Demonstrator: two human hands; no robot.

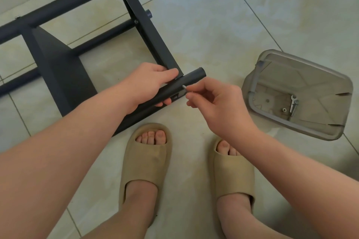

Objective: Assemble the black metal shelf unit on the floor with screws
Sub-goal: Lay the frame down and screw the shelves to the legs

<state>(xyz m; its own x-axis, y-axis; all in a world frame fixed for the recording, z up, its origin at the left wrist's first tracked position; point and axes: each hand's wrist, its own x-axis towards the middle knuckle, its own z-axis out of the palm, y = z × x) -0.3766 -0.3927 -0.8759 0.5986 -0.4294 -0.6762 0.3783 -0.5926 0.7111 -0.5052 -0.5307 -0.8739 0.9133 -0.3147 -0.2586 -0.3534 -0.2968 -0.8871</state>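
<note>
Head view: my left hand (pixel 149 83) wraps its fingers (pixel 165 102) around the black shelf tube (pixel 194 77); my right hand (pixel 219 103) pinches a screw (pixel 184 87) at the tube's side.

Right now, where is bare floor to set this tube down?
Bare tile lies between the shelf frame and the grey container, and beyond the container too. Crowded: the tube end, where the left hand holds it and the right hand pinches a screw, and near the slippers.

Left hand (pixel 153 81) and right hand (pixel 215 101) bare, forearms (pixel 77 132) too — on the feet, chunky beige foam slides (pixel 144 163), open-toed, one wide band each.
</note>
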